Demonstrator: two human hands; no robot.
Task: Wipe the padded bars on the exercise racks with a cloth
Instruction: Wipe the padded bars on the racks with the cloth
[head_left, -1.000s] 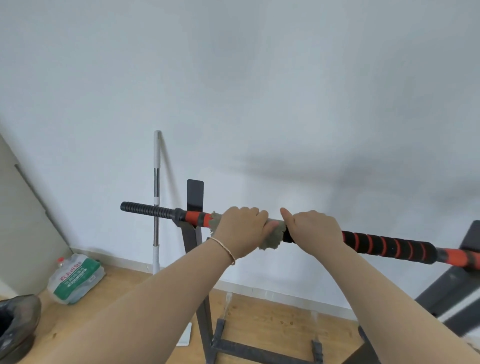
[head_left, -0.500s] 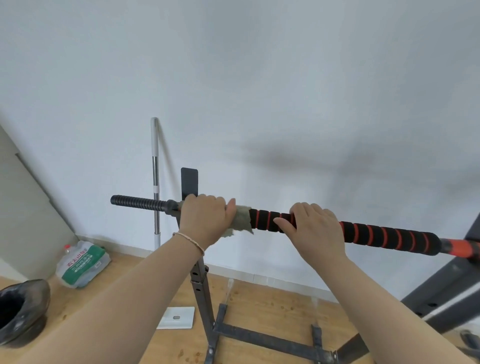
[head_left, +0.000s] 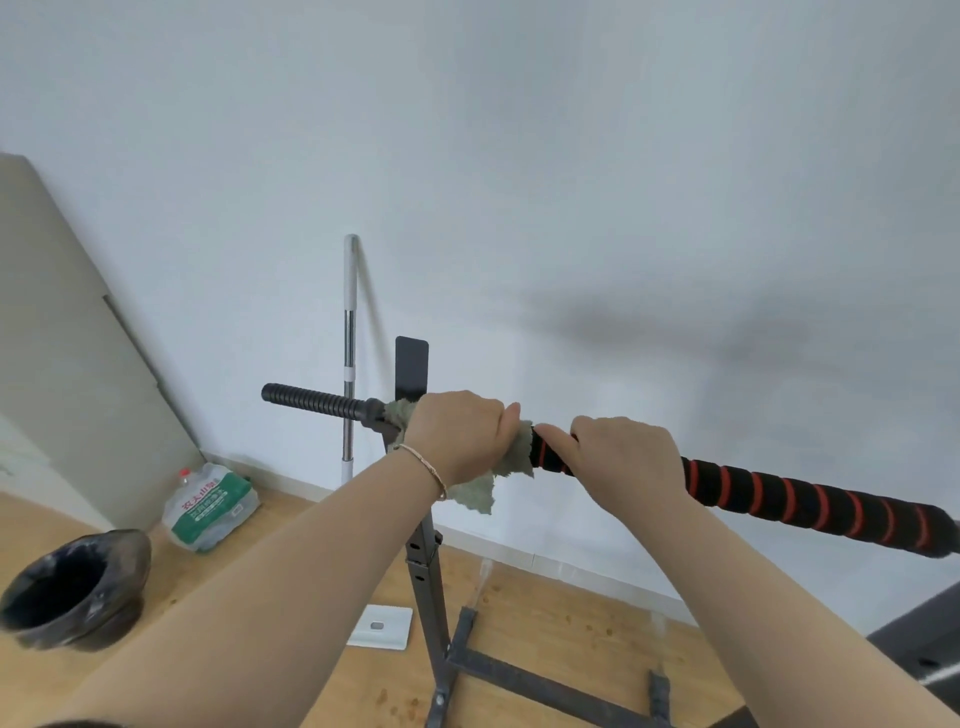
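Grey-green cloth (head_left: 511, 457) wraps the red-striped black foam-padded bar (head_left: 810, 504), clenched in the left hand (head_left: 462, 436). Just right of it, the right hand (head_left: 628, 462) curls over the bar, whose padding runs on rightward beyond both hands.

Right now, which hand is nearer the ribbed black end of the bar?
Left. The left hand grips the cloth just beside the ribbed black end; the right hand holds the striped padding farther along.

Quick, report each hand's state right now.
Left hand: grips the cloth around the padded bar.
Right hand: grips the padded bar directly.
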